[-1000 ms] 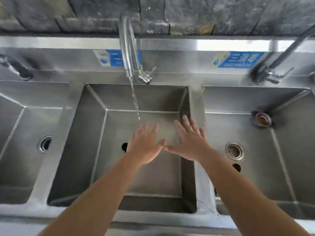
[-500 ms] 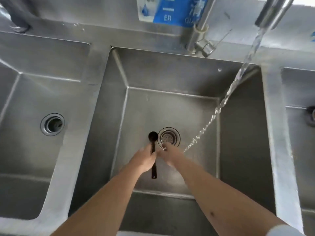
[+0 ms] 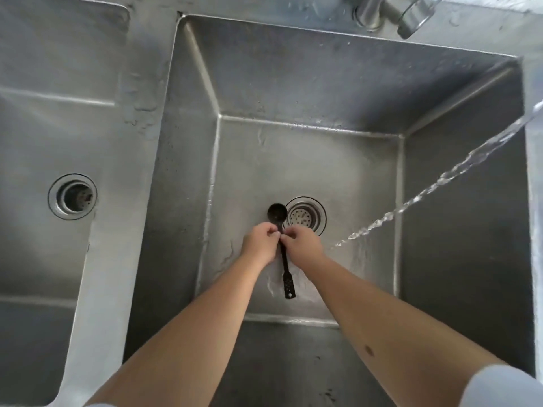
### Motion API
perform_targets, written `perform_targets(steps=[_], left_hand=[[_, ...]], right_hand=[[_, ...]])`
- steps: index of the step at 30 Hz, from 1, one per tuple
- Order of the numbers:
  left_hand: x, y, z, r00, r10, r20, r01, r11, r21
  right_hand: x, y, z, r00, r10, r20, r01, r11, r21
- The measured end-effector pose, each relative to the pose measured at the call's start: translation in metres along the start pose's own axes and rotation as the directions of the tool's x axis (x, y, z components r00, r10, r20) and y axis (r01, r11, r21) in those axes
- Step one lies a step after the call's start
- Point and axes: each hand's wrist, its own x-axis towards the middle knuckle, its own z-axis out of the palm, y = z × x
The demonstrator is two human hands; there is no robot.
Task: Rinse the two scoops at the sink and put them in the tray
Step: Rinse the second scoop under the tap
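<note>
Steel drain (image 3: pixel 305 215) just beside black scoop (image 3: pixel 283 254)

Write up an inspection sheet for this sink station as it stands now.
Surface: stainless steel middle sink basin, wet floor, round strainer drain.
Job's things: black long-handled plastic scoop lying beside the drain; only one scoop seen, no tray seen.
Clutter: nothing seen.
Hands: left hand and right hand both pinch the scoop's handle.
Cables: nothing seen.
Surroundings: water stream falling right of the hands; left basin; tap base.
</note>
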Motion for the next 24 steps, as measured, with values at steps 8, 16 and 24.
perform_targets(steps=[8,16,24], left_hand=[[-0.052,0.049,0.012,0.993,0.103,0.057,-0.088,0.971,-0.223],[-0.111,0.109,0.042,0.966,0.176,0.191,-0.030,0.805,-0.593],[-0.134,0.124,0.047,0.983,0.118,0.143,-0.013,0.814,-0.580]], right_hand=[[-0.059,0.013,-0.063,0.985,0.173,0.027,-0.157,0.810,0.566],[-0.127,0.027,-0.118,0.974,0.224,-0.014,-0.151,0.697,0.701],[-0.159,0.029,-0.143,0.989,0.151,0.006,-0.110,0.688,0.717]])
